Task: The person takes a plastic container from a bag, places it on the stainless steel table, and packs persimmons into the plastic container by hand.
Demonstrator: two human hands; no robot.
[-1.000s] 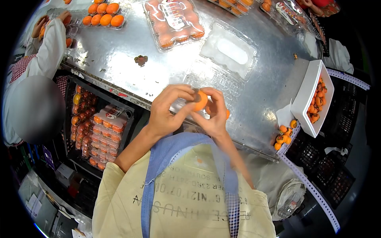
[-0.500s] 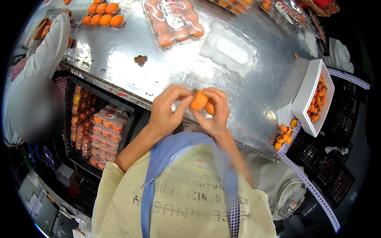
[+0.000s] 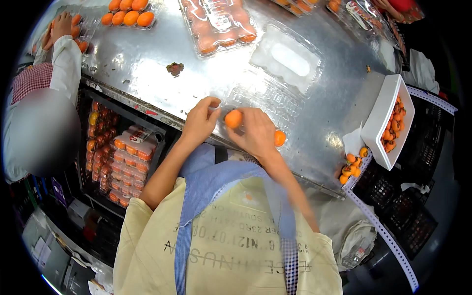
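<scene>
open steel counter (image 3: 211,73) between leafy scrap (image 3: 174,69) and clear tray (image 3: 268,101) — lidded fruit pack (image 3: 217,24) blocks farther side

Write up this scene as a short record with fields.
surface: shiny grey metal table
left hand: fingers curled, no object visible in it
right hand: holds round orange fruit
near right wrist: second round orange fruit
beyond the hands: open clear plastic clamshell pack
right side: white box containing small orange fruits
left side: black plastic crate holding clear packs of orange fruit
co-worker: hand at orange fruit, upper left
</scene>
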